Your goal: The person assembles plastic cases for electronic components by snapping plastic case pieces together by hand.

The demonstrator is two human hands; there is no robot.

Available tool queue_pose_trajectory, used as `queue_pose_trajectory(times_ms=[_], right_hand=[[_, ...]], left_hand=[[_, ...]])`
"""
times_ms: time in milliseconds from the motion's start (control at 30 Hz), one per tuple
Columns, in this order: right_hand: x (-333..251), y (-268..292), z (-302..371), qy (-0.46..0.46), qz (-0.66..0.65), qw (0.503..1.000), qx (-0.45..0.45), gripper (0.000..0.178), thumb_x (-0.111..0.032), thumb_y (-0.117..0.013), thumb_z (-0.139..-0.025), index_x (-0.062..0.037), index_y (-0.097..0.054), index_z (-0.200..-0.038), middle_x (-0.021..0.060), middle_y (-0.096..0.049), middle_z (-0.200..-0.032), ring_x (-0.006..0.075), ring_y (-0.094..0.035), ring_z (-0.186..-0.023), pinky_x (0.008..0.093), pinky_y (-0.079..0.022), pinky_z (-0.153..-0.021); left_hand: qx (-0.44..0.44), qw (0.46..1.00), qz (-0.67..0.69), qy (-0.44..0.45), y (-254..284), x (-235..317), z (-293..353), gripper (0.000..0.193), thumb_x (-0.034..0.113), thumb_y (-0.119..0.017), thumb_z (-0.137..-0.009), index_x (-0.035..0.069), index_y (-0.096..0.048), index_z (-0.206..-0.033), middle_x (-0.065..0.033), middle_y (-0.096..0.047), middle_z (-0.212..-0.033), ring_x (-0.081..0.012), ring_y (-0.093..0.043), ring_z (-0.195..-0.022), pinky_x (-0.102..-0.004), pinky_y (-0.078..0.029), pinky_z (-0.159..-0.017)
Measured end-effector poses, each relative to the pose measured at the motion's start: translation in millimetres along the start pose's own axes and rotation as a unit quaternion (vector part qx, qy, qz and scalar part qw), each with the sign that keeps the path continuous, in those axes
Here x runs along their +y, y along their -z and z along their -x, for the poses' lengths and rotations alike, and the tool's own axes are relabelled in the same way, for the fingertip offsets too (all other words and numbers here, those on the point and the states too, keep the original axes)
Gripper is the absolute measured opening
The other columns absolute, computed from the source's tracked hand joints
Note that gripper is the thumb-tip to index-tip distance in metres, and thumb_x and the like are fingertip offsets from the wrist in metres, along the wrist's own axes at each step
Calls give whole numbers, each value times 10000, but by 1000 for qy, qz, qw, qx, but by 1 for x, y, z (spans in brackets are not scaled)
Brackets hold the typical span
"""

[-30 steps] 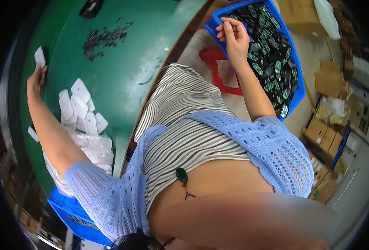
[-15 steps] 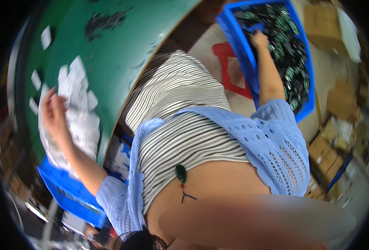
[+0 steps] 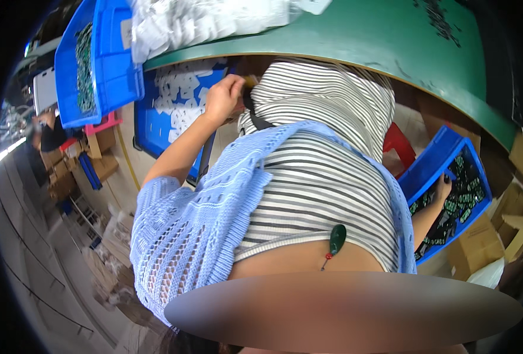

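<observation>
Seemingly, small dark parts point(image 3: 459, 203) were being gathered by the right hand point(image 3: 443, 187), grip state unclear; the left hand point(image 3: 225, 99), loosely curled, was held under the tabletop point(image 3: 356, 35) edge.

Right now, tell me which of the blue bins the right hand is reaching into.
The blue bin on the floor at the person's right, full of small dark green parts. The right hand is in it; the other two bins sit on the left, by the left hand.

A green table point(image 3: 356, 35) curves across twelve o'clock. A red stool point(image 3: 398, 144) sits at three o'clock, cardboard boxes point(image 3: 477, 248) at four, more boxes point(image 3: 61, 171) at nine.
</observation>
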State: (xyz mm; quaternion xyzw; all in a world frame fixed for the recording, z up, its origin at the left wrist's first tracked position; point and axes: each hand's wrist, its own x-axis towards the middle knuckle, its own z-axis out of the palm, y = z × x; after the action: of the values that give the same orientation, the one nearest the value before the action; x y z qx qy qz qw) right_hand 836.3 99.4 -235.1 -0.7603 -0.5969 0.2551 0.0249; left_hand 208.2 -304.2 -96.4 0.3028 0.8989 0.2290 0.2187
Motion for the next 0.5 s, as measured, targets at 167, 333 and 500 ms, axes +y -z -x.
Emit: queue_pose_trajectory(times_ms=[167,333,500], right_hand=[[-2,4,18,-66,-158,984,-43,546,-161,-726,-783,-66,-453,-1246,124,-636,-862,199,-631,-643,268,-485,-475],[-22,8,39,-68,-343,934,76,467,-26,-708,-767,-91,-421,-1130,149,-599,-899,254,-625,-667,305,-548,-524],[-94,38,85,-1,-474,876,91,436,-8,-687,-785,-67,-358,-1065,187,-570,-961,309,-620,-776,407,-576,-676]], left_hand=[[144,973,-26,176,-15,-128,8,214,286,-556,-880,88,-636,-896,-115,-657,-726,-289,-645,-702,-385,-492,-628],[113,925,53,358,-51,-223,-24,305,331,-591,-852,36,-643,-905,-142,-674,-777,-320,-648,-772,-393,-498,-692],[45,861,206,462,-92,-211,-85,448,354,-629,-796,-15,-624,-1050,-205,-624,-1076,-332,-619,-940,-395,-483,-842]])
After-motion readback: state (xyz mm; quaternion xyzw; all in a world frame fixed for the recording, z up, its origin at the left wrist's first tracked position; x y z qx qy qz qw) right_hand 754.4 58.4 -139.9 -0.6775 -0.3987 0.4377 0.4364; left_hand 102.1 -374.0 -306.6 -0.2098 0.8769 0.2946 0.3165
